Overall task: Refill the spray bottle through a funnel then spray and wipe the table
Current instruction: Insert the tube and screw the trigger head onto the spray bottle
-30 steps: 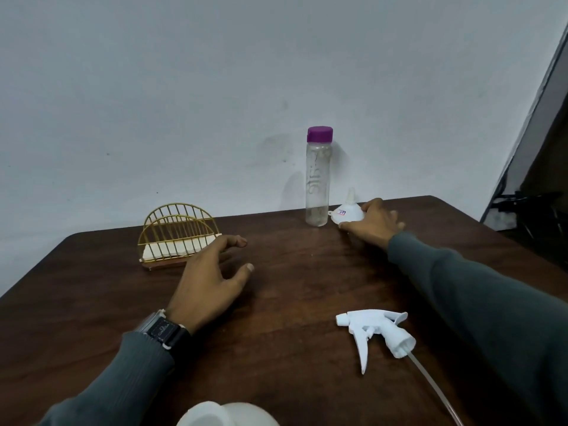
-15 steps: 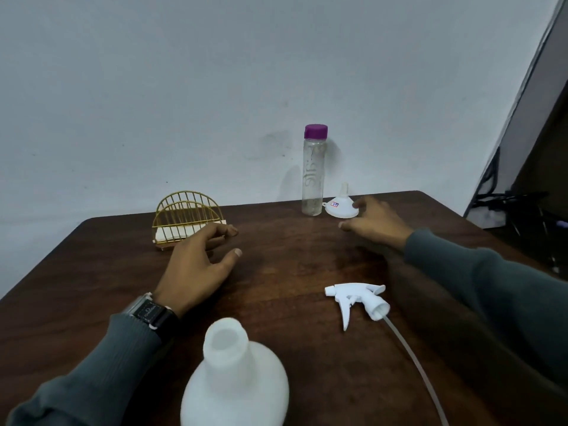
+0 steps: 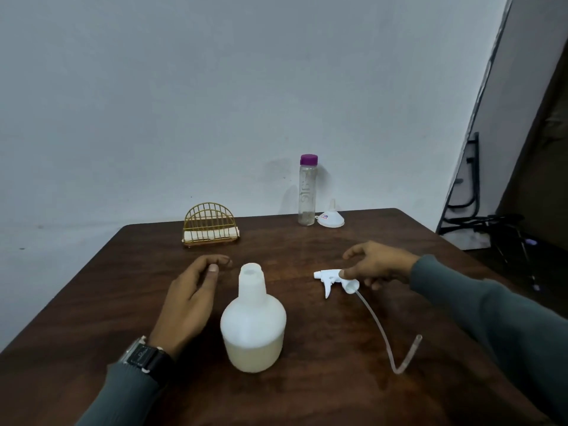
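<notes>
A white spray bottle (image 3: 253, 321) stands uncapped in the middle of the dark wooden table (image 3: 307, 395), with pale liquid low inside. Its white trigger head (image 3: 330, 278) lies on the table to the right, its curved dip tube (image 3: 384, 336) trailing toward me. My right hand (image 3: 376, 262) hovers over the trigger head's collar, thumb touching it, fingers apart. My left hand (image 3: 190, 299) rests open just left of the bottle, not touching it. A white funnel (image 3: 331, 219) sits upside down at the far edge beside a clear bottle with a purple cap (image 3: 307, 192).
A gold wire napkin holder (image 3: 210, 224) with white napkins stands at the far left of the table against the grey wall. Beyond the right table edge are a dark metal frame and cables (image 3: 491, 229) on the floor.
My right hand has pulled back from the funnel to the trigger head. The view has tilted down, bringing the whole spray bottle into sight. My left hand has stayed beside the bottle.
</notes>
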### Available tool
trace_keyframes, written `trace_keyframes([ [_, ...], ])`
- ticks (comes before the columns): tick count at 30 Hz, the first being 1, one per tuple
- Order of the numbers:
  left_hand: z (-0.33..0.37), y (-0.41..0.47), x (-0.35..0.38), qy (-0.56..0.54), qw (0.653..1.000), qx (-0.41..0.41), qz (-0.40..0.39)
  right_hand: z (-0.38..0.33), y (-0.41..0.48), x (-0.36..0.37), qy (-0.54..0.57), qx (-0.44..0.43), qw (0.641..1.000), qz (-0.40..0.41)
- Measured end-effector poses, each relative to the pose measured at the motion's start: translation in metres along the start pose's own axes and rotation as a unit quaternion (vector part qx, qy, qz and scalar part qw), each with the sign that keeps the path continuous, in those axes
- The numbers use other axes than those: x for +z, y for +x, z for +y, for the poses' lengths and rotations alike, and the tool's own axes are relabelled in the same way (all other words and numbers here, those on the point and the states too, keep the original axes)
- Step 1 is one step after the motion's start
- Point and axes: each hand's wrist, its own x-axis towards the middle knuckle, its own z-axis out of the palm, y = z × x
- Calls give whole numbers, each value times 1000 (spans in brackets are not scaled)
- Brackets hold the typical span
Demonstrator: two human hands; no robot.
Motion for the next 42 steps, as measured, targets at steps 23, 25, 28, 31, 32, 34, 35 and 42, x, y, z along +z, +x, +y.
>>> trace_keyframes([
  [23,7,-68,5,-28,997,55,-48,-45,-40,-29,381,-44,920,80],
  [25,7,-69,5,-35,996,64,-47,-58,-50,-39,431,-94,892,99],
  [28,10,-71,5,-40,995,77,-53,-82,-67,-48,489,-166,846,128],
  [31,10,-73,4,-32,993,85,-68,-107,-87,-51,537,-226,799,148],
  [32,9,-73,4,-21,993,89,-70,-115,-94,-51,548,-244,786,149],
  [34,10,-74,5,-3,993,96,-65,-130,-105,-50,563,-274,765,150],
  [35,10,-74,6,3,993,99,-61,-137,-110,-48,572,-286,754,149],
  [42,8,-74,8,20,991,110,-70,-167,-125,-37,609,-336,701,159],
])
